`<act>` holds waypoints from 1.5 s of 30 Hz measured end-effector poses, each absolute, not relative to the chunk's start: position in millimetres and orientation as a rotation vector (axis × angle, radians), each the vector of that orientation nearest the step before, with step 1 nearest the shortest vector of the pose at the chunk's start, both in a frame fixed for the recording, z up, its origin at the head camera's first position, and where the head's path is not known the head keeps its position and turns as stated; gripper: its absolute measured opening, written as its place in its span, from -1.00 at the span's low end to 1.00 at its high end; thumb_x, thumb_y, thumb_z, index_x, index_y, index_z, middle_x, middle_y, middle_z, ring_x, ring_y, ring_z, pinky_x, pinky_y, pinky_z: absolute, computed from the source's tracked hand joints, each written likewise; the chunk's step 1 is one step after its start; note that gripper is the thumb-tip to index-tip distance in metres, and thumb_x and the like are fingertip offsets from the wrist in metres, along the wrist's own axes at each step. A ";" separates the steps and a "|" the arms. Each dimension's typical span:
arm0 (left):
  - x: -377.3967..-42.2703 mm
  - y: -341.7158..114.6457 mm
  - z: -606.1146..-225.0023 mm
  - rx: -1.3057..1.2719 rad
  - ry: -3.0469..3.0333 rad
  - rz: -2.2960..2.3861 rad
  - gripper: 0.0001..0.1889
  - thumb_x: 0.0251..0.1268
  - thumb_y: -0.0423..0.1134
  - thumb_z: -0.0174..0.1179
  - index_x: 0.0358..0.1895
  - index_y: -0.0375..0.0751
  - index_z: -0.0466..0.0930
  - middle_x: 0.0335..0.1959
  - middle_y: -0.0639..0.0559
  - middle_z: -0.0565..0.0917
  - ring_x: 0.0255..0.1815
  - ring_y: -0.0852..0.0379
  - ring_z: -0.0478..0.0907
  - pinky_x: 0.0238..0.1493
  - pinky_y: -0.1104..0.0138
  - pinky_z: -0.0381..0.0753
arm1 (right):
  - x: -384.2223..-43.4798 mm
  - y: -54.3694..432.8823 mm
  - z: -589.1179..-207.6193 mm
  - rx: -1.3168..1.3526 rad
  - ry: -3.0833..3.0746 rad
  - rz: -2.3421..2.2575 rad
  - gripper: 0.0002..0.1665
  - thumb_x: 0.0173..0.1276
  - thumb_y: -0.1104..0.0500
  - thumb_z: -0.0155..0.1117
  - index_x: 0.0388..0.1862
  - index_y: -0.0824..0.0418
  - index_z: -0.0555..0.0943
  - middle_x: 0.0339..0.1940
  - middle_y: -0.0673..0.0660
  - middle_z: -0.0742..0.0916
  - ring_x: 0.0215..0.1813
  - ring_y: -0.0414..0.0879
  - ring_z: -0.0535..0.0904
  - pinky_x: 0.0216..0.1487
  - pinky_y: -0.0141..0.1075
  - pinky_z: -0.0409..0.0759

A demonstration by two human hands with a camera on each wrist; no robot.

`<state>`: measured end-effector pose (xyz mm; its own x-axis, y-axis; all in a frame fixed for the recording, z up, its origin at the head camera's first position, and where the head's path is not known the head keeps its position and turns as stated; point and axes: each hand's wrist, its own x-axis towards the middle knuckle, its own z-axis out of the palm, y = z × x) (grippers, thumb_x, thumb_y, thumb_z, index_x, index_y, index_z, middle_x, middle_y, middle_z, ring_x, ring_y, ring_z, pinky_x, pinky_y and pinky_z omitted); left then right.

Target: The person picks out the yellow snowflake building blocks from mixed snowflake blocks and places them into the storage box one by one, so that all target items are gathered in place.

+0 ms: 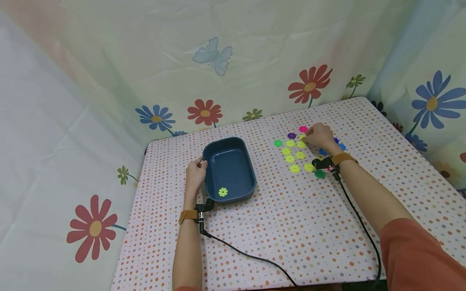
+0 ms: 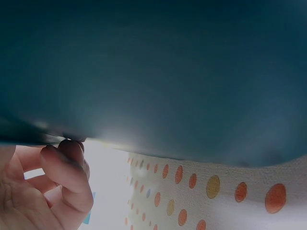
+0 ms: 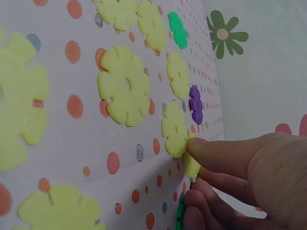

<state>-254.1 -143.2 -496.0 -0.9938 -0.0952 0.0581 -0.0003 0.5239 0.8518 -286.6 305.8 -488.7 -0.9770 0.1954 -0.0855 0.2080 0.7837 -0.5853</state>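
My left hand (image 1: 195,176) grips the left rim of a dark blue plastic basin (image 1: 229,161). One yellow flower-shaped disc (image 1: 223,192) lies inside it, near the front. In the left wrist view the basin's side fills most of the picture, with the curled fingers (image 2: 67,172) at its edge. Over the scattered discs on the right, my right hand (image 1: 321,136) pinches a yellow flower-shaped disc (image 3: 192,165) between thumb and fingers. Beside that disc lie another yellow disc (image 3: 173,129) and a purple one (image 3: 196,105). The right hand covers part of the group.
Several yellow discs (image 1: 294,168) spread over the dotted tablecloth (image 1: 276,226), with green (image 1: 278,143), pink (image 1: 303,129) and blue (image 1: 342,146) ones around them. Black cables (image 1: 251,257) run from both wrist cameras towards the front edge. A flowered curtain (image 1: 255,60) hangs behind the table.
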 end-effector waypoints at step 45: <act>-254.1 -144.5 -496.9 0.050 -2.663 -1.472 -0.53 0.58 -0.16 0.07 0.41 -0.31 0.46 -0.36 -0.11 0.55 -0.53 0.11 0.41 -0.50 0.29 0.37 | -282.3 314.9 -490.7 0.522 2.942 -1.357 -0.71 0.46 0.25 0.20 -0.05 0.46 0.69 -0.13 0.39 0.72 -0.25 0.14 0.61 -0.36 -0.13 0.54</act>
<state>-254.1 -144.5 -496.9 -0.9946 -0.0766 0.0702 0.0187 0.5329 0.8460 -282.3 314.9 -490.7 -0.9400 0.3412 -0.0061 0.2261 0.6093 -0.7600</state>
